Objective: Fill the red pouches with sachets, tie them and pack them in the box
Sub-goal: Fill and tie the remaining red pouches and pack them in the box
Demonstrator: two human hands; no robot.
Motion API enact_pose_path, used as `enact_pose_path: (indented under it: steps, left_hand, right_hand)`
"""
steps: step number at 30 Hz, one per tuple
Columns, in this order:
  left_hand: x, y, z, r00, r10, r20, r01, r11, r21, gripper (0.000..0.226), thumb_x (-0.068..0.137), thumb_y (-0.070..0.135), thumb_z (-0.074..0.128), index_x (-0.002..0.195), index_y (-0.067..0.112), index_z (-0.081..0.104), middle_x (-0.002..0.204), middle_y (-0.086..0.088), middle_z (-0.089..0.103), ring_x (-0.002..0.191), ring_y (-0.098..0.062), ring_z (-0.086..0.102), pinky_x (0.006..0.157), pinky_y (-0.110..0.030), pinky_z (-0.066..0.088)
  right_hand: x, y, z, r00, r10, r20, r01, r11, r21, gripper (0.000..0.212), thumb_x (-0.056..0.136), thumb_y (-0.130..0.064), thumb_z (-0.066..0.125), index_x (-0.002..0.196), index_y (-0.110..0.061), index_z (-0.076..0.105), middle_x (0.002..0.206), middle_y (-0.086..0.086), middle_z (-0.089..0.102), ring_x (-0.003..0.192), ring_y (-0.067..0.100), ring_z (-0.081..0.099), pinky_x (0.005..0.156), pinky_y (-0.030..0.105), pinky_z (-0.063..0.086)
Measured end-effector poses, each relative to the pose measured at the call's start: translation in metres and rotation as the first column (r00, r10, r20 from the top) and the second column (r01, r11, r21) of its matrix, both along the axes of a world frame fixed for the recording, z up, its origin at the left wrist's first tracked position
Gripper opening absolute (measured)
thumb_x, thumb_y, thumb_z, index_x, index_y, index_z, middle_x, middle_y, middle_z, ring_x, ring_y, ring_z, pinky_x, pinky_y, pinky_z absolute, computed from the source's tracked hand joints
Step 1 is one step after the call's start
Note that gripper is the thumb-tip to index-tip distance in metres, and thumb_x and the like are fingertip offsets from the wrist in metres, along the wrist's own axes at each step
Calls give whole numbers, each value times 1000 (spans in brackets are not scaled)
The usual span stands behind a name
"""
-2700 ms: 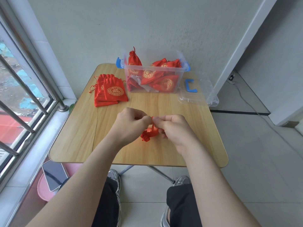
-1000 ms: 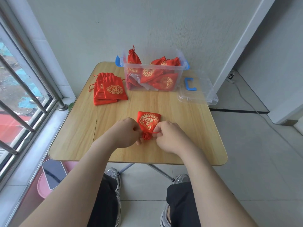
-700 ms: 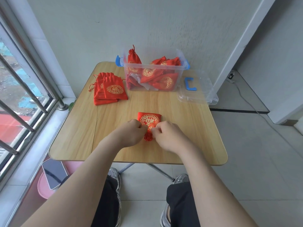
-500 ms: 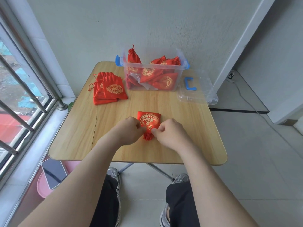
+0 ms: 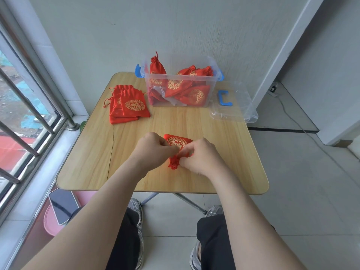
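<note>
Far left on wooden table (image 5: 87,156): stack of flat red pouches (image 5: 127,106), likely kept within reach for filling. Centre front: left hand (image 5: 153,151) curled, pinching gathered neck of red pouch (image 5: 178,143) lying on table, bottom end pointing away. Right hand (image 5: 200,156) curled likewise, pinching neck from other side, apparently drawing cord tight. Behind: clear plastic box (image 5: 194,79), part-filled with tied pouches (image 5: 187,92). Right: lid (image 5: 239,114) set aside, leaving box open for packing.

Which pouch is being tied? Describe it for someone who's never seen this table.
On the wooden table, in its front half, lies a lone red pouch, gathered neck toward the person. Left hand and right hand pinch that neck, unlike the flat stack rear-left or those in the clear box.
</note>
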State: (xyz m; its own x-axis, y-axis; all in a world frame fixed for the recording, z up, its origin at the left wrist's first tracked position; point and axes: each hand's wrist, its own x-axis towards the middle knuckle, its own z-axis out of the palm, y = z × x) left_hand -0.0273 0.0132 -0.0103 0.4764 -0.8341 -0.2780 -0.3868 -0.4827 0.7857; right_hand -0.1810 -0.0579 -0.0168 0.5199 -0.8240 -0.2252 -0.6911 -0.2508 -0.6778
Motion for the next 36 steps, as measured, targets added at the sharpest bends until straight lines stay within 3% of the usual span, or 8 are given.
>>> enact_pose_path:
  steps: [5, 9, 13, 16, 19, 25, 29, 36]
  left_hand:
    - [-5, -2, 4, 993, -5, -118, 0, 999, -43, 42, 84, 30, 84, 70, -4, 62, 64, -10, 47, 62, -21, 44, 59, -33, 38]
    - [-6, -2, 4, 984, -40, -172, 27, 997, -79, 40, 96, 36, 74, 80, 1, 63, 69, -21, 64, 60, -22, 49, 57, -32, 45]
    - [-4, -4, -1, 982, -31, -187, 17, 997, -74, 42, 107, 40, 59, 95, 1, 66, 85, -17, 78, 60, -22, 50, 57, -33, 44]
    - [-4, -4, -3, 966, -73, -246, 58, 996, -66, 33, 112, 34, 50, 95, 8, 62, 82, -7, 75, 54, -16, 48, 52, -30, 41]
    - [-5, -4, -4, 959, -117, -257, 100, 992, -77, 32, 113, 30, 47, 99, 7, 64, 82, -6, 72, 55, -15, 49, 53, -29, 43]
    - [-2, -2, 0, 947, -110, -300, 83, 991, -100, 30, 111, 30, 53, 94, 8, 64, 77, -5, 71, 57, -15, 50, 56, -31, 45]
    - [3, 2, 7, 937, -121, -327, 95, 991, -95, 30, 109, 31, 60, 91, 7, 67, 73, -4, 70, 55, -13, 50, 58, -29, 45]
    - [3, 3, 12, 926, -90, -366, 74, 996, -57, 34, 107, 35, 63, 89, 7, 68, 61, 5, 67, 52, -10, 51, 55, -24, 47]
  right_hand:
    - [2, -1, -2, 1000, 15, -15, -15, 1000, -5, 13, 88, -25, 78, 92, -35, 85, 91, -9, 76, 86, 13, 68, 63, 21, 48]
    - [1, -1, -2, 1000, 14, -16, -15, 1000, -20, 8, 92, -27, 78, 88, -33, 81, 89, -11, 71, 80, 11, 67, 57, 19, 45]
    - [1, -2, -2, 999, -38, 39, 38, 999, -13, 9, 96, -33, 75, 99, -30, 83, 107, -5, 75, 100, 17, 69, 65, 22, 49]
    - [0, -3, 6, 977, -115, 180, 95, 989, 115, 17, 99, -31, 68, 92, -27, 83, 93, -8, 80, 94, 11, 74, 75, 27, 57]
    - [-1, 0, 13, 958, -131, 253, 76, 973, 217, 21, 99, -31, 70, 88, -18, 83, 80, -10, 79, 74, -2, 70, 69, 23, 50]
    - [1, -1, 10, 943, -135, 303, 84, 981, 176, 12, 97, -28, 78, 89, -20, 76, 77, -6, 79, 81, 3, 74, 76, 19, 53]
    - [2, 0, 11, 950, -76, 303, 10, 977, 213, 20, 99, -35, 73, 94, -15, 72, 87, -2, 82, 93, 19, 78, 94, 39, 57]
    - [8, 6, 16, 961, -91, 261, 36, 977, 210, 29, 104, -35, 59, 82, -18, 66, 65, -14, 63, 68, 10, 56, 64, 29, 43]
